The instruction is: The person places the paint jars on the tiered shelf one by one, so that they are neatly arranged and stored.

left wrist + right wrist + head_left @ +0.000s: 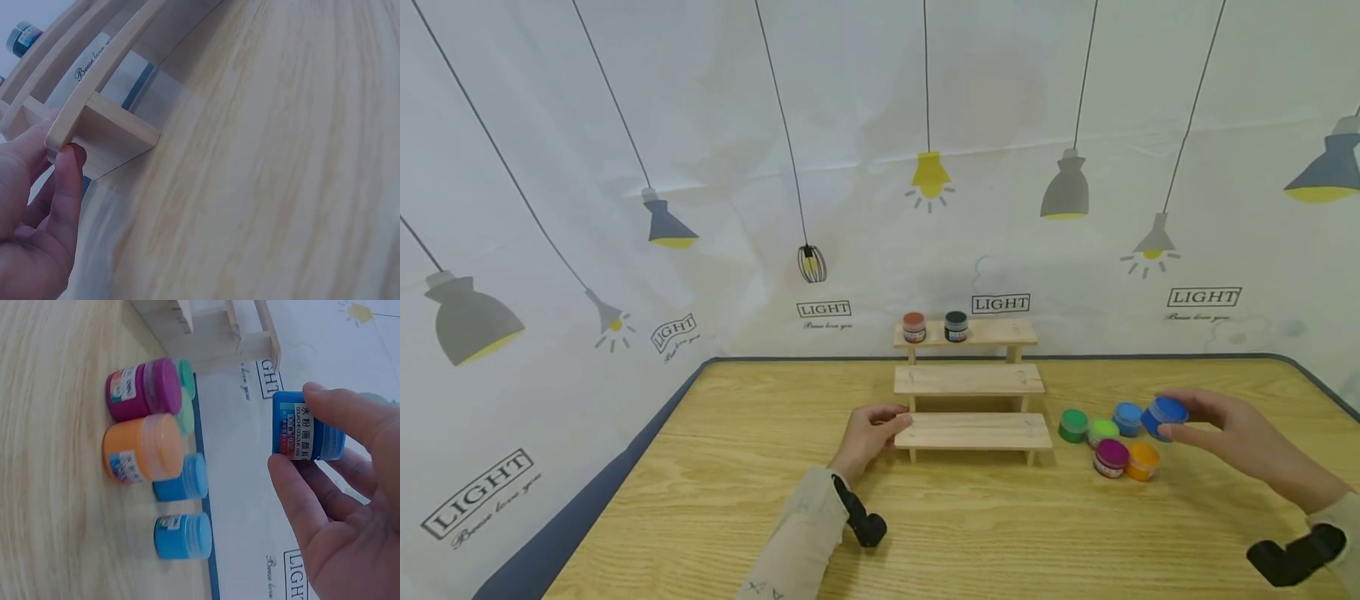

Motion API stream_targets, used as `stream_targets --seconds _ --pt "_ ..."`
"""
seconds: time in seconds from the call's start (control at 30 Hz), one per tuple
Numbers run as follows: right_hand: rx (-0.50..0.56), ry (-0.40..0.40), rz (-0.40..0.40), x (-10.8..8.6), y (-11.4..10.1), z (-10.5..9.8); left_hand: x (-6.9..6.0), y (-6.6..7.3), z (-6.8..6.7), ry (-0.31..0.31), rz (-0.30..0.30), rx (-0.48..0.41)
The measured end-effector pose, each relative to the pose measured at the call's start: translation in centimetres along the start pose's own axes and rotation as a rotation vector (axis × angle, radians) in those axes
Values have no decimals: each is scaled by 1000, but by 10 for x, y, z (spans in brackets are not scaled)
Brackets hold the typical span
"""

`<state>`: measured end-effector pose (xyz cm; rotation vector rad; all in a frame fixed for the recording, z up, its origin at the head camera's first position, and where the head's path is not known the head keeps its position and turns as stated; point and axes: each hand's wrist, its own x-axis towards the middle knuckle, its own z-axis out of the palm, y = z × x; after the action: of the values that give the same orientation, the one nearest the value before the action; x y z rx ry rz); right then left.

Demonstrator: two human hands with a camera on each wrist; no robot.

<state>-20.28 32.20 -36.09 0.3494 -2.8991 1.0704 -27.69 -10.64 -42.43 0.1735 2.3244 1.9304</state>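
A person's right hand (1234, 432) pinches a small, round, deep-blue labelled paint jar (1167, 415) between thumb and fingers, raised above the right half of a pale wood-grain desk (1000, 533), beside a cluster of similar jars: green (1073, 426), lime (1102, 432), purple (1111, 459), orange (1143, 461) and two light-blue ones (181, 536). Near the desk's back edge, the left hand (867, 435) pinches the left end of the lowest shelf of a three-tier pale wooden stand (968, 380). On its top shelf, an orange-red round jar (914, 328) sits near the left end, and a black-lidded round jar (956, 327) near the middle.
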Motion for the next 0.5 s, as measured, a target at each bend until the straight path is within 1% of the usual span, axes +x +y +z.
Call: stream_targets --seconds 0.13,0.37,0.5 --pt "33 -23 -12 2 -11 -2 4 -7 0 7 2 8" --pt "42 -22 -70 12 -31 2 4 -6 1 11 10 23" --pt "61 -29 -92 22 -41 8 5 -6 0 11 -2 19"
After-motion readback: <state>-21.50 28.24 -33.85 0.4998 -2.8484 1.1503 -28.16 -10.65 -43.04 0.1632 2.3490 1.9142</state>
